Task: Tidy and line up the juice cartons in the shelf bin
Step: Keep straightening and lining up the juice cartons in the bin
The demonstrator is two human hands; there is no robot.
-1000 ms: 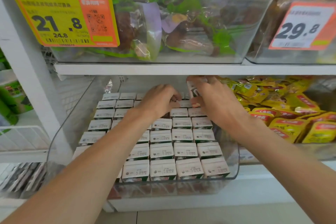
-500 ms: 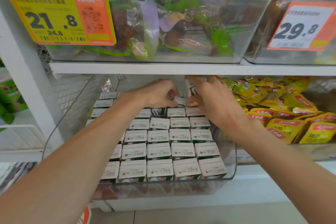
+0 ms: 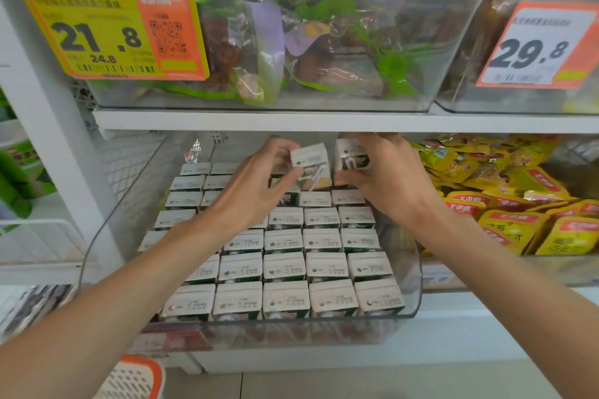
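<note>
I am looking at a white shelf (image 3: 324, 121) in a shop aisle, with pale floor tiles below and the corner of an orange-rimmed basket (image 3: 136, 379) at the bottom edge. Under the shelf sits a clear bin (image 3: 416, 298) packed with small juice cartons (image 3: 285, 298) standing in neat rows, white tops up. Their printed date lines are too small for me to read. At the back of the bin my left hand (image 3: 256, 185) holds a tilted carton (image 3: 311, 159) raised above the rows, fingers pinching it. Just beside it, my right hand (image 3: 389, 181) has its fingers curled round an upright carton (image 3: 351, 155). Yellow snack packets (image 3: 518, 227) with red labels fill the neighbouring bin. Above, a yellow-and-orange price tag (image 3: 97, 36) reads 21.8 with 24.8 beneath, and a second tag (image 3: 534, 48) reads 29.8.
</note>
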